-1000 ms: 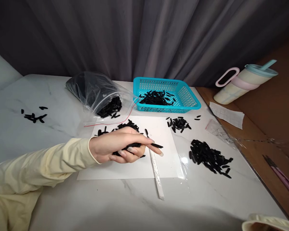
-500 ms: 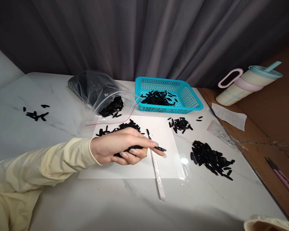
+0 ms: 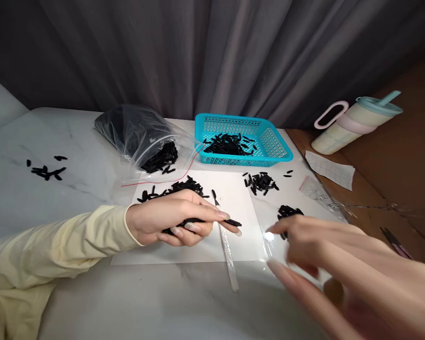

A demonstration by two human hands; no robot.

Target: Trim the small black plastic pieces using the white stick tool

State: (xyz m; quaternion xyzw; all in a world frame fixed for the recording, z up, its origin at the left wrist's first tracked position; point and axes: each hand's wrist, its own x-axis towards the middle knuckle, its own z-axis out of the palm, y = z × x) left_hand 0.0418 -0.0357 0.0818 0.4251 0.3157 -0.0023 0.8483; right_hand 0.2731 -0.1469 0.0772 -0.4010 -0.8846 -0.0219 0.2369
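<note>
1. Black little plastic pieces (image 3: 184,223) are bunched in the left hand (image 3: 163,219), and one black piece (image 3: 233,222) is pinched between thumb and fingertips (image 3: 222,215) over the white sheet (image 3: 201,248).
2. The right hand (image 3: 340,264) is seen blurred, fingers spread loosely, nothing held, partly covering a black pile (image 3: 287,211).
3. More pieces are kept in the turquoise basket (image 3: 274,141) and the clear bag (image 3: 138,132).
</note>
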